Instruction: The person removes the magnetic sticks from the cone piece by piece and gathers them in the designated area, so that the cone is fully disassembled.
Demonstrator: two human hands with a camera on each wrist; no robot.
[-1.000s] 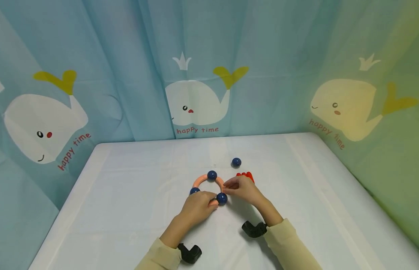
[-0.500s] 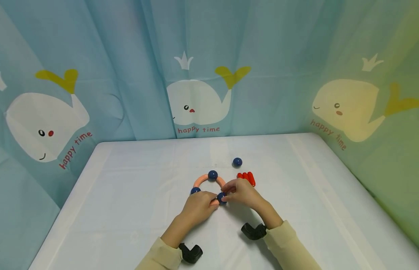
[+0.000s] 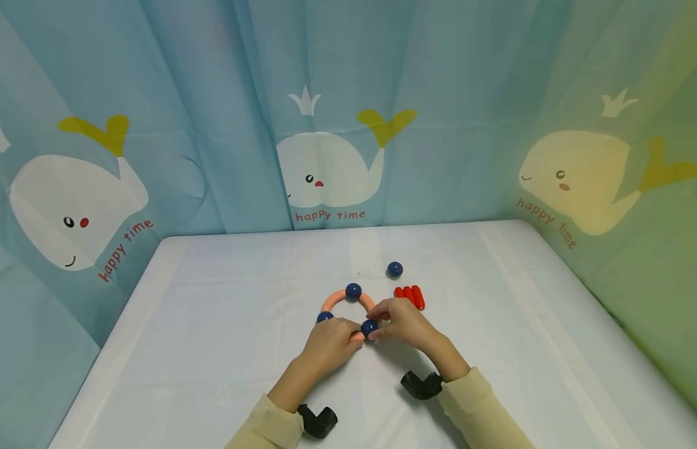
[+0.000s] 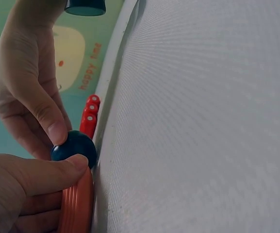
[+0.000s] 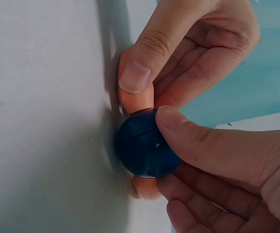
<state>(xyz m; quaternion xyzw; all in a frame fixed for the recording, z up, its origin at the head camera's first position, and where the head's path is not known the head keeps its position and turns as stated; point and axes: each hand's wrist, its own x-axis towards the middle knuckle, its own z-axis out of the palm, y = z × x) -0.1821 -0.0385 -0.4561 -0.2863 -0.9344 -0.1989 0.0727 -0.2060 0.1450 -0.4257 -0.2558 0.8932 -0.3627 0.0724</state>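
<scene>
A ring of curved orange rods [image 3: 332, 300] joined by blue balls lies on the white table. My left hand [image 3: 328, 343] grips the near orange rod [image 5: 137, 99], its thumb close against the near-right blue ball [image 3: 369, 328]. That ball is pinched between the thumb and fingers of my right hand [image 3: 404, 322]. Another blue ball [image 3: 354, 291] sits at the ring's far side, and a third ball [image 3: 324, 317] at its left is partly covered by my left hand. In the right wrist view, orange rods meet the pinched ball from two sides.
Several short red rods [image 3: 410, 295] lie side by side just beyond my right hand. A loose blue ball [image 3: 395, 269] rests behind them. Black wrist-worn devices [image 3: 317, 422] hang beside both cuffs. A whale-print curtain [image 3: 236, 125] borders the white table [image 3: 224, 293].
My right hand's fingers have shifted from the right-hand orange rod to the near-right blue ball and now pinch it. My left hand has kept its hold; the ring has hardly moved.
</scene>
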